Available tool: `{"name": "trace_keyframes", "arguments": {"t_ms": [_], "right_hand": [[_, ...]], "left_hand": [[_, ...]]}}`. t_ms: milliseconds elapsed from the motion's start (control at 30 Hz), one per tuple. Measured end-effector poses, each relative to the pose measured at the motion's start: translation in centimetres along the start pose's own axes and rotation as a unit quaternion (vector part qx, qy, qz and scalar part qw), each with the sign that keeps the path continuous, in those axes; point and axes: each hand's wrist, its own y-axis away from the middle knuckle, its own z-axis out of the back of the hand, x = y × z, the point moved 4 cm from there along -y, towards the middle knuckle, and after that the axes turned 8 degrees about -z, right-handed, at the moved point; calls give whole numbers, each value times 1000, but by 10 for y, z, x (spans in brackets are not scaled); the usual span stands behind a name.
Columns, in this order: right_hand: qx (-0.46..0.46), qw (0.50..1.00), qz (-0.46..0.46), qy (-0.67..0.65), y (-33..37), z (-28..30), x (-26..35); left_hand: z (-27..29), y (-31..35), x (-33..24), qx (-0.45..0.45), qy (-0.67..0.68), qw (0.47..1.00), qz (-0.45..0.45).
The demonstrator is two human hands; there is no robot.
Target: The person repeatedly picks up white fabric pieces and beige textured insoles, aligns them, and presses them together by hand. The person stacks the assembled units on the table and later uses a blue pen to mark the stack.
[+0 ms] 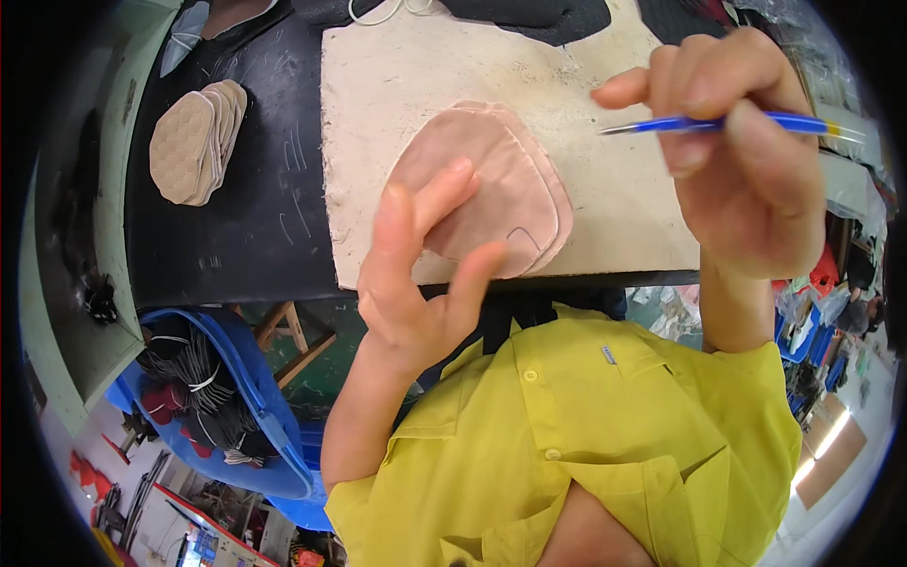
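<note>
Two or more rounded pieces of pinkish-beige fabric lie stacked and slightly offset on a pale board. A thin dark curved line is drawn near the lower right edge of the top piece. Over the left part of this stack is my left hand, its fingers apart and holding nothing; whether the fingertips touch the cloth I cannot tell. Raised at the right, my right hand grips a slim blue pen with a yellow band. The pen's tip points left, apart from the fabric.
The pale board rests on a black tabletop. To the left sits a pile of beige quilted pieces. Dark material lies along the far edge. Below the table at left, a blue bin holds bundled dark cords.
</note>
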Motion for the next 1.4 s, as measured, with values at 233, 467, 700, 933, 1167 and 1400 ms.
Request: {"name": "trace_keyframes", "arguments": {"t_ms": [233,467,700,933,1167,1400], "right_hand": [[10,957,-177,228,6,-49,-46],[38,961,-112,251,7,-47,-51],[11,954,-79,288,5,-45,-54],[-9,954,-119,275,7,-41,-49],[14,940,-147,308,8,-35,-47],[-146,985,-85,44,4,-1,-37]], "left_hand": [[-2,-6,4,25,-183,981,62],[-6,7,12,7,-142,983,118],[-4,1,11,20,-150,981,120],[-2,-3,9,41,-180,977,103],[1,-9,3,93,-156,972,148],[17,-25,-4,168,-160,947,223]]}}
